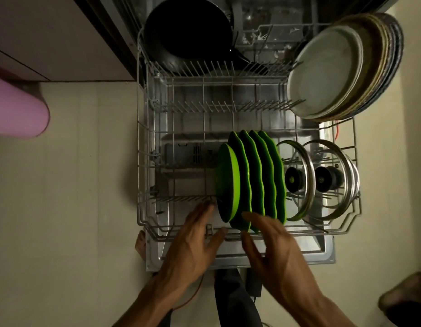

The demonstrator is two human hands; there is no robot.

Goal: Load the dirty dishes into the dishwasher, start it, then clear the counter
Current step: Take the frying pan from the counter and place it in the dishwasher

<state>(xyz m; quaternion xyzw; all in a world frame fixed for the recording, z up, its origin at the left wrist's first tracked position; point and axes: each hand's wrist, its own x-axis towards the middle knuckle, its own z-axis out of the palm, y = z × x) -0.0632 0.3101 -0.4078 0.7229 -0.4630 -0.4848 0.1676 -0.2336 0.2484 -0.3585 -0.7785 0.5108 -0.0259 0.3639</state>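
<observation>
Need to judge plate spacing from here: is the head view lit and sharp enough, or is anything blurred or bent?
Head view: dim, warm light; the green plates read clearly, the black pan at the back is lost in shadow; both hands, left and right, are slightly motion-blurred; wide-angle lens bows the rack edges.

Single head-worn wide-angle view, looking almost straight down from above the person's standing position. It faces the pulled-out grey wire dishwasher rack (247, 128), which fills frame centre. Near edge of rack sits close, both forearms entering from the bottom; far end with the dark round pan (188, 31) lies at the top edge. Beige tiled floor (75, 197) fills the left side. Corners bend and darken, probably lens distortion. No second view to overlap.
</observation>
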